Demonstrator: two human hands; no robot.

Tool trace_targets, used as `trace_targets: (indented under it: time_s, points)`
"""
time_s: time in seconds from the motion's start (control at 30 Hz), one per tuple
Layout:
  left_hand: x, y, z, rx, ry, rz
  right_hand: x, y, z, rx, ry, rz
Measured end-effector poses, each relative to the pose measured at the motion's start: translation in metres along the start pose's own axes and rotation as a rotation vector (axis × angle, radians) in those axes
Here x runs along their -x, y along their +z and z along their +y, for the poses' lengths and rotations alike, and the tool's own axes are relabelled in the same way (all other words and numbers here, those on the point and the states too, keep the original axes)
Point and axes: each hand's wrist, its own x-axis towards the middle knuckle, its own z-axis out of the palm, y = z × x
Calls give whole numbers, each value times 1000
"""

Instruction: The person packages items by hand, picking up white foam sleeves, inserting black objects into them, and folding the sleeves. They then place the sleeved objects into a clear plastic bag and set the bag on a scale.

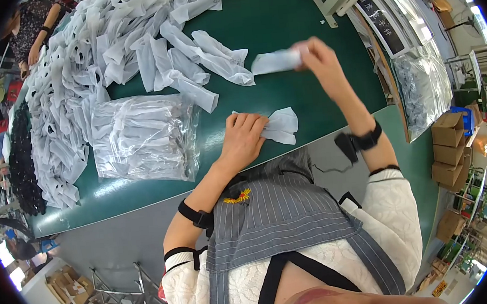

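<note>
Near the front edge of the green table, my left hand (244,136) is closed around a whitish frosted plastic packet (281,127), whose flared end sticks out to the right. Raised over the table to the right, my right hand (319,60) pinches the end of another narrow frosted packet (275,62), slightly blurred. What is inside these packets cannot be made out. To the left of my left hand lies a large clear bag (142,138) filled with similar packets. Several loose packets (192,87) lie just beyond it.
A big heap of frosted packets (73,91) covers the table's (330,93) left and far side. Black items (24,158) lie along its left edge. A person (34,31) stands at the far left. Clear plastic (421,89) and cardboard boxes (449,147) are on the right.
</note>
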Motion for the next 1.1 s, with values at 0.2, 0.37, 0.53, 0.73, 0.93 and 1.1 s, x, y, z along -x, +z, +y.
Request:
trace_targets:
  time_s: [0.2, 0.37, 0.53, 0.73, 0.93, 1.1]
  points:
    - [-10, -12, 3, -104, 193, 25, 74, 7, 55, -316, 473, -95]
    - [-14, -11, -3, -19, 232, -20, 57, 19, 65, -148, 606, -311]
    - [4, -4, -12, -38, 94, 6, 26, 38, 22, 493, 282, -418]
    - [14, 5, -7, -137, 77, 32, -31, 167, 9, 850, -91, -351]
    - [23, -1, -9, 79, 24, -7, -30, 94, 42, 714, 1, -549]
    - [15, -21, -2, -47, 54, -13, 4, 43, 35, 835, -58, -523]
